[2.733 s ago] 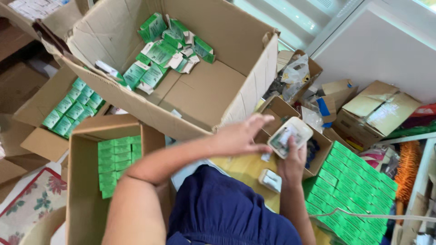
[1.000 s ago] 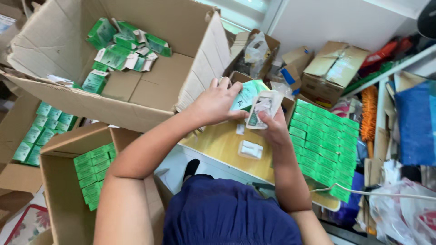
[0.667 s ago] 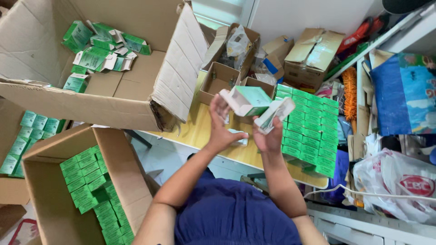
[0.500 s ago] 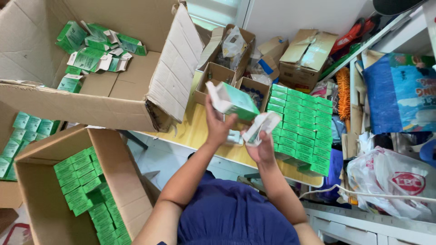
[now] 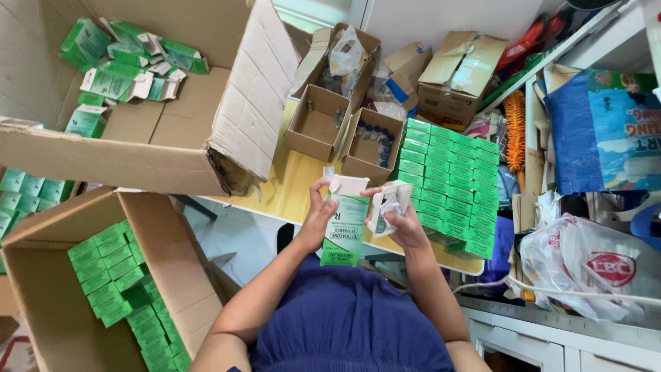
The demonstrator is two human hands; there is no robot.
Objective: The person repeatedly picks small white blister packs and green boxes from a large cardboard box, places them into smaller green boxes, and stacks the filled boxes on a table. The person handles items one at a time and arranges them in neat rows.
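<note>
A worker's left hand [image 5: 318,219] grips an open green carton [image 5: 344,224] while the right hand [image 5: 406,224] clasps a white tray [image 5: 387,207], seemingly ready for insertion.

The yellow bench [image 5: 303,189] carries two small open cardboard boxes [image 5: 318,124] at its far edge and a block of stacked green cartons [image 5: 451,182] on its right end.
</note>
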